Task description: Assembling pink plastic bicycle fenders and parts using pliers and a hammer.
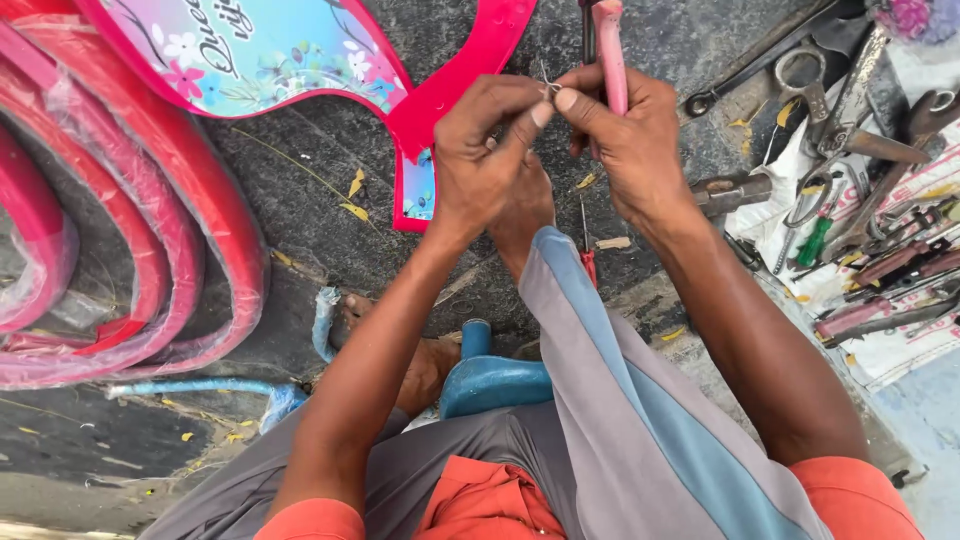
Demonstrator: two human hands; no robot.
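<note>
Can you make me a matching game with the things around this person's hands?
Things:
1. pink-handled pliers
2. pile of metal tools
3. red plastic-wrapped rims
4. blue stool

Places:
A. on a white sack at the right
B. on the ground at the left
C. held in the right hand
D. under the person's legs

Pairs: 1-C, 2-A, 3-B, 4-D. The left hand pinches a tiny metal piece with the right.
</note>
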